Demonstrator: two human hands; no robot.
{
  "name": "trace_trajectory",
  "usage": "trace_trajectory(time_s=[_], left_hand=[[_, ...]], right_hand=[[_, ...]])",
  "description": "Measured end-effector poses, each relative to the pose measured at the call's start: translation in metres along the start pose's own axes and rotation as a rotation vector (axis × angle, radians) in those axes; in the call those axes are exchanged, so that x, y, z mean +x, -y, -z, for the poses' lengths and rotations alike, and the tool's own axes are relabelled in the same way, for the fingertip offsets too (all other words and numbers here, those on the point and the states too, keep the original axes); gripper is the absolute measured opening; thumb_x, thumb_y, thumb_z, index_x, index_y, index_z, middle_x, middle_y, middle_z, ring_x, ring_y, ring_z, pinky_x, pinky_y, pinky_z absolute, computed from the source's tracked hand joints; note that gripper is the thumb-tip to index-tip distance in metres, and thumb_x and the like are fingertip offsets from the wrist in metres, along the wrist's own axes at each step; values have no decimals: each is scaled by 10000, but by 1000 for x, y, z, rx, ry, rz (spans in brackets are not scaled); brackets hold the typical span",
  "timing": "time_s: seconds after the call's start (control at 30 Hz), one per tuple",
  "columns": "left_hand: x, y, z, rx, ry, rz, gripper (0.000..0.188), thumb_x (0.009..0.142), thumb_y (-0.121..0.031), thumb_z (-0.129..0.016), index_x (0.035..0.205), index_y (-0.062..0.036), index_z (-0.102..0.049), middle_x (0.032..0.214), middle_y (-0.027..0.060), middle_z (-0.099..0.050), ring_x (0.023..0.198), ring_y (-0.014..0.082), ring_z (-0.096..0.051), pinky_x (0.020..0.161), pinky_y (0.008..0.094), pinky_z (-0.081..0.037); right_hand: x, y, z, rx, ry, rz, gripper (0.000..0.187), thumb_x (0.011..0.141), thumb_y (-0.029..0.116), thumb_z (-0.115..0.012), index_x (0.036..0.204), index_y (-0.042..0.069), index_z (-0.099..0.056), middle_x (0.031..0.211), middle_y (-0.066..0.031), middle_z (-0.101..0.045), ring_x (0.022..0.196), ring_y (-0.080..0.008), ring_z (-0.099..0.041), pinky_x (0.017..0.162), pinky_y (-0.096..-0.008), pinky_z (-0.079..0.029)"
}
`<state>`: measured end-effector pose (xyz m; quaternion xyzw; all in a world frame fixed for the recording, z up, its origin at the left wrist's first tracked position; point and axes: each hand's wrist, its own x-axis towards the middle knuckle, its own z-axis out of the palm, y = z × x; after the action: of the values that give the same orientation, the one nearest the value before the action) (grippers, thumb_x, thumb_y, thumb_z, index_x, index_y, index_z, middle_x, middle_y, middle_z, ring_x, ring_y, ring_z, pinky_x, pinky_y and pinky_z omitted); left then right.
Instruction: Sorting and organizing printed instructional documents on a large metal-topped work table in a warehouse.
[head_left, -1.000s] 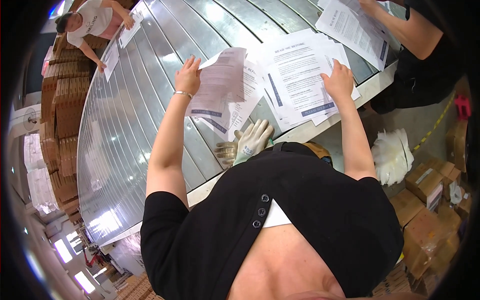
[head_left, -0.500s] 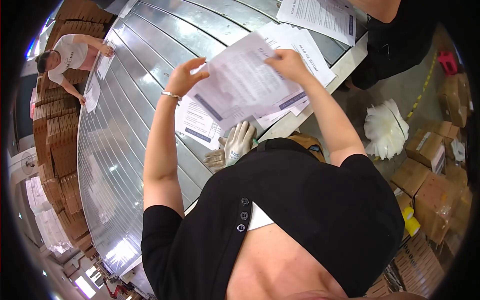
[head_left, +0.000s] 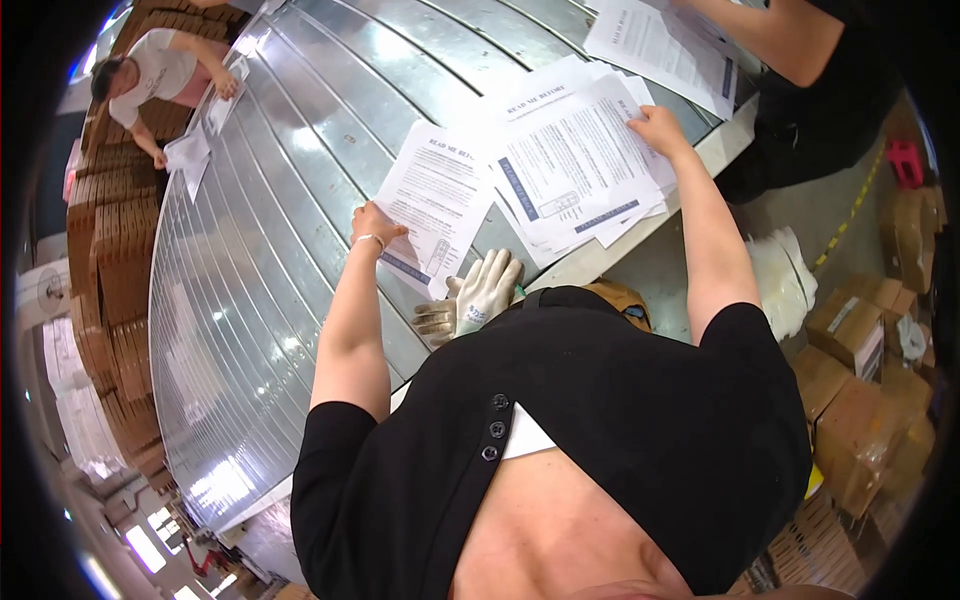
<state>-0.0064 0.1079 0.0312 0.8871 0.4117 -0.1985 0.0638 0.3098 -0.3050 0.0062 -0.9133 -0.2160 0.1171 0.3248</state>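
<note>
Two groups of printed paper sheets lie on the metal slatted table in front of me. My left hand (head_left: 378,226) is at the lower left edge of the left sheet (head_left: 432,185), its thumb over the paper and its fingers closed at the edge. My right hand (head_left: 660,132) pinches the right edge of the top sheet on the fanned right pile (head_left: 570,150). Both sheets carry dark blue bands. A pair of white work gloves (head_left: 484,290), one of them soiled, lies between the left sheet and my body.
Another person's arm (head_left: 770,40) reaches over more sheets (head_left: 665,50) at far right. Across the table (head_left: 270,200) a person in a white shirt (head_left: 165,75) handles papers. Stacked cardboard (head_left: 125,270) lines the left; cardboard boxes (head_left: 865,430) and a white plastic bundle (head_left: 780,280) are at right.
The raised sheet is no longer in the air; sheets now lie flat in two groups. My left hand came down from open onto the left sheet's edge. My right hand shifted right.
</note>
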Motion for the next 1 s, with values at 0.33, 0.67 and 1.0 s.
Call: trace_trajectory(time_s=[0.33, 0.67, 1.0], left_hand=[[-3, 1, 8, -76, -75, 67, 689, 526, -291, -775, 1095, -51, -467, 1061, 125, -551, 986, 276, -543, 841, 369, -424], [-7, 45, 27, -230, -145, 49, 312, 726, -246, -623, 996, -94, -589, 921, 172, -601, 884, 324, -566, 742, 374, -449], [-7, 79, 14, -327, -672, -126, 285, 847, -225, -468, 1104, -152, -565, 960, 140, -610, 888, 300, -579, 755, 388, -451]], right_hand=[[-1, 12, -3, -202, 58, -117, 353, 718, 240, -602, 961, -15, -588, 943, -211, -601, 881, -351, -575, 765, -395, -451], [-5, 25, -1, -260, 37, -125, 376, 708, 229, -599, 978, -31, -574, 938, -234, -593, 882, -364, -572, 765, -401, -451], [-14, 35, 3, -274, 40, -176, 324, 742, 221, -567, 987, 9, -559, 968, -209, -594, 909, -370, -563, 783, -431, -448]])
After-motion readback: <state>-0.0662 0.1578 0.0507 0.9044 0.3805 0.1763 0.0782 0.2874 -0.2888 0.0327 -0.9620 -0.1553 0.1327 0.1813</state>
